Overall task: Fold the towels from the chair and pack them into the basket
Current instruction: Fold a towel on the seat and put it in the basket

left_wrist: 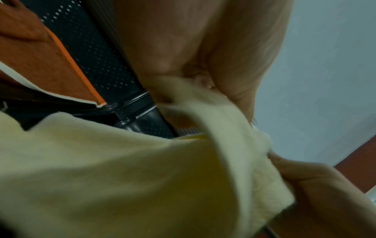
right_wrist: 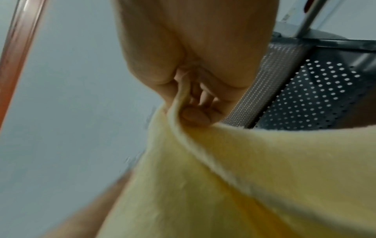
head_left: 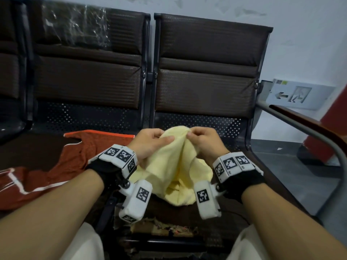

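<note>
A row of dark brown padded chairs [head_left: 206,72] with perforated metal seats fills the upper half of the head view, set against a pale wall [head_left: 300,34]; clear plastic wrap [head_left: 75,25] covers part of the chair back at upper left. A rust-red towel [head_left: 56,166] with a white stripe and orange edge lies spread over the seat at left centre. At the centre of the frame a pale yellow towel [head_left: 169,166] is held up above the right-hand seat, its lower end bunched on the cushion. The left hand [head_left: 150,145] grips the towel's top edge with curled fingers and thumb, and the right hand [head_left: 202,139] pinches the same edge just beside it. Both wrists carry white bands printed with black-and-white square codes. At right, low on the wall, a grey exit sign [head_left: 298,94] shows a left-pointing arrow and a running figure; its small print is unreadable. The basket is out of view.
</note>
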The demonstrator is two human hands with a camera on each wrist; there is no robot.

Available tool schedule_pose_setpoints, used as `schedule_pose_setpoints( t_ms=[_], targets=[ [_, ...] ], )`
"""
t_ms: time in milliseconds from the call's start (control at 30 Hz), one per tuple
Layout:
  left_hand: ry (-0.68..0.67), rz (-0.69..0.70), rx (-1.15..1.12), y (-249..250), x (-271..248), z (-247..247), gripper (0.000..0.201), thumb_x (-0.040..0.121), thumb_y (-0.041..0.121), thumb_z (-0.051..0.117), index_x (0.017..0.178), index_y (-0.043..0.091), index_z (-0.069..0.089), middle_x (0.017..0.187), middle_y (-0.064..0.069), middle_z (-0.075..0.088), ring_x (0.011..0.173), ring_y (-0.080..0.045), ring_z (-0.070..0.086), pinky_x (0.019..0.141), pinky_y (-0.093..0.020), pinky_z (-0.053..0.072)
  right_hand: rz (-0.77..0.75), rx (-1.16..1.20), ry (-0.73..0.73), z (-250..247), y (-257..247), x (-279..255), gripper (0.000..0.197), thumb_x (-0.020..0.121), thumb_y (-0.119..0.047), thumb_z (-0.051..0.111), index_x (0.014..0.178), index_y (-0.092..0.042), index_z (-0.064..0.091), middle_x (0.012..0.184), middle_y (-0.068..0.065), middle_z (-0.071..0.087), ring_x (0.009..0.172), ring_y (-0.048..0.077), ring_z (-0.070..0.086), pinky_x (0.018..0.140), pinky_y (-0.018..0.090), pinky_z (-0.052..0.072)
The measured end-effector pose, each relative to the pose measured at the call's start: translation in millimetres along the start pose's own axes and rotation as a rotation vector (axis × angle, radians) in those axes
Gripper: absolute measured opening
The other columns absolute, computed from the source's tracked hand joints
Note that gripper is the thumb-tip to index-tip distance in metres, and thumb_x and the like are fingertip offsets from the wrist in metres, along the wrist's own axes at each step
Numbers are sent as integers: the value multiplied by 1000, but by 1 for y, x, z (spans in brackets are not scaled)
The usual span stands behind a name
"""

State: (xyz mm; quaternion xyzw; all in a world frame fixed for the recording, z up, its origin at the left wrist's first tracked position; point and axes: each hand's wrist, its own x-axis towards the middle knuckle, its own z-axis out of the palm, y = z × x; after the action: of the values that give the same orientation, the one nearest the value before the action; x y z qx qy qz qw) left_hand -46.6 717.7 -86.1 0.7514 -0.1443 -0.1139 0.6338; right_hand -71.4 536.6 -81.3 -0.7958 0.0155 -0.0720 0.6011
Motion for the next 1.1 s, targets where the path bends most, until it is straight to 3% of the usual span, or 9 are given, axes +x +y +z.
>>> schedule_pose_setpoints(
  t_ms=[167,267,333,400,500,633,767,933,1100],
  targets=[
    [-39,-52,51,-2,-8,3,15,83,20,69,83,7,63,65,-9,44,51,-14,38,43,-22,32,87,199,275,-14,2,6,16,89,-12,61,77,-13,71,83,11,70,81,27,66,84,50,55],
    [34,-17,-105,7,-7,8,19,88,26,62,82,8,63,72,-11,51,60,-19,46,53,-25,39,77,224,350,-13,-2,4,6,83,-11,67,87,-15,69,94,15,68,89,31,64,87,53,53],
    [99,-5,-251,14,-4,8,20,92,27,58,81,10,61,69,-6,53,59,-14,50,55,-24,40,46,284,345,-10,-6,2,7,82,-8,67,83,-14,70,87,13,69,84,29,67,74,43,57],
    [134,-1,-408,21,-1,5,18,95,23,52,86,9,59,72,-6,54,66,-16,54,59,-26,46,-5,417,265,-8,-15,-2,11,83,-3,65,78,-10,72,72,9,69,68,21,67,60,29,55],
    [196,-19,-570,21,5,-1,19,95,14,44,100,5,59,88,-11,57,82,-22,57,74,-36,50,-88,496,78,-3,-23,-7,20,78,8,59,86,-6,70,77,12,73,74,23,71,65,26,57],
    [338,-30,-419,15,7,-4,17,97,13,42,103,9,57,87,-9,58,79,-20,58,60,-31,51,-239,-13,51,4,-23,-13,27,75,5,70,85,-20,71,81,7,74,83,20,71,82,37,58],
    [284,58,-194,7,1,-8,13,94,20,54,96,11,64,82,-9,63,70,-19,58,57,-29,47,-400,-411,28,8,-26,-16,24,77,-16,73,69,-37,64,75,-10,63,71,3,59,72,22,47],
    [187,50,-173,7,-6,-9,16,81,18,68,90,6,71,87,-13,70,77,-23,66,68,-33,55,-419,-347,-44,20,-29,-14,14,84,-24,67,75,-28,59,71,-9,61,61,2,55,44,8,40],
    [140,53,-243,9,-14,-5,23,88,12,61,104,-3,68,102,-21,69,89,-25,68,70,-26,59,-381,-394,36,31,-18,-9,12,82,-31,70,72,-31,62,68,-11,64,64,-3,56,56,6,39]
  ],
)
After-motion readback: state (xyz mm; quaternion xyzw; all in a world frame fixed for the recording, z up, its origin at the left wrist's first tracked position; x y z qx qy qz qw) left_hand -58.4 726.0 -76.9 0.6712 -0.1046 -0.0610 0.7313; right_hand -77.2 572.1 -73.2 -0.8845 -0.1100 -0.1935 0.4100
